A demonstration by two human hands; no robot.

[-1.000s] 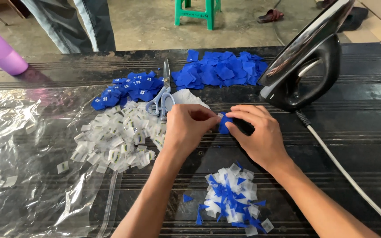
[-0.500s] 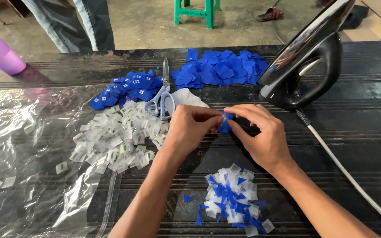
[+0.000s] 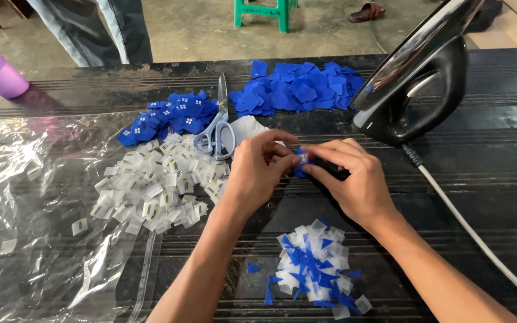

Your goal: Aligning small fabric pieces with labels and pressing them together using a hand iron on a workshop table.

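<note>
Both hands, left hand [image 3: 258,170] and right hand [image 3: 348,176], pinch one small blue fabric patch [image 3: 300,167] mid-bench; scissors [image 3: 219,128] and iron [image 3: 417,84] sit close, so a stray elbow could knock either.

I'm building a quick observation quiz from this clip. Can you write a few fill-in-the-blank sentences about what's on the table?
1. The left hand and right hand pinch a small ____ piece between them.
2. The scissors have pale blue handles and lie ____ on the table.
3. The iron stands on the person's ____ side.

Missing words: blue; shut; right
</note>
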